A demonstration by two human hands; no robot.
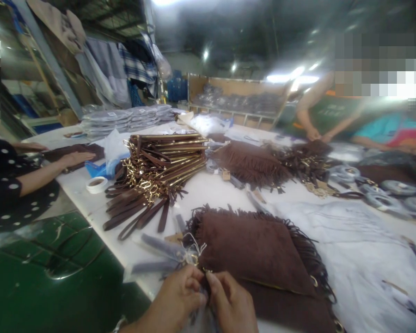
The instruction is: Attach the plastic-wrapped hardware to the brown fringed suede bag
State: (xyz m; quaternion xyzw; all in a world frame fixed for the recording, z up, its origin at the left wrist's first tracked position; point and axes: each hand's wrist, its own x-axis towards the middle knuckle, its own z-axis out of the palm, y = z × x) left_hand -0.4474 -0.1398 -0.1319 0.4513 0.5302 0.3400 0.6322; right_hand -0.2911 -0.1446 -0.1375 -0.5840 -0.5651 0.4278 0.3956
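A dark brown fringed bag (246,245) lies flat on the table in front of me, long fringe along its far and right edges. My left hand (180,293) and my right hand (230,300) meet at its near left corner, both closed with the fingertips pinched together. Between them shows a small gold-coloured metal fitting (206,272); its exact shape is hidden by the fingers. White strings (196,245) and a brown tag (174,237) sit just beyond my left hand. Strap pieces in greyish wrapping (159,249) stretch leftward from there.
A heap of brown straps with gold clasps and zippers (159,175) stands ahead, beside a white tape roll (96,184). More fringed bags (253,162) lie beyond. White wrapping (360,249) covers the right side. Co-workers' hands are busy at left (74,159) and far right (314,134).
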